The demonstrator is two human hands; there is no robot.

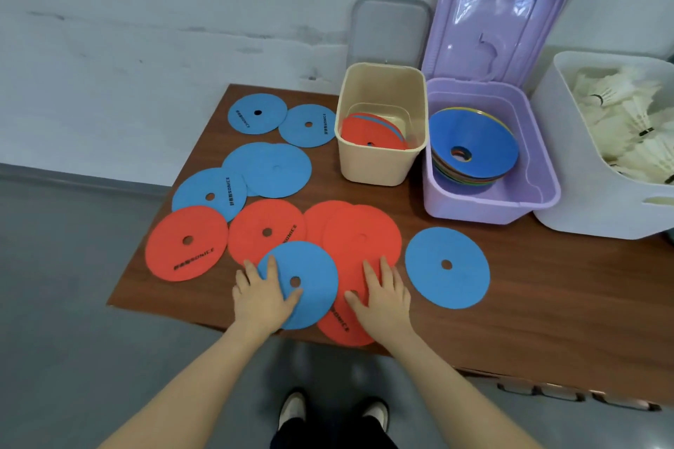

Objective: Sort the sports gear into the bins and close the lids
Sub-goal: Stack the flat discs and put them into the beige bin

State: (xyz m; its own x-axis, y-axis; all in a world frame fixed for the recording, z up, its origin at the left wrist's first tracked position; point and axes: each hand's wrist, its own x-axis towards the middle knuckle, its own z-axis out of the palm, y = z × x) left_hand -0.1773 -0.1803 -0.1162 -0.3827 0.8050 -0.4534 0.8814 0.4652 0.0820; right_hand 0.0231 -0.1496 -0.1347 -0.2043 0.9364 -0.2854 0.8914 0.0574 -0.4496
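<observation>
A: While the brown table (510,310) fills most of the view, what stands at its right end?

B: White bin (569,200) with shuttlecocks (620,113), then purple bin (485,204) — lid (492,22) up — holding stacked cones (474,146); beige bin (379,160) holds a few discs.

A: Loose discs?

B: Blue and red, spread flat over the table's left half.

A: Hands?

B: Left hand (260,297) lies flat on a blue disc (310,284), fingers straight, gripping nothing. Right hand (383,297) presses flat on a red disc (343,321) — fingers spread.
</observation>
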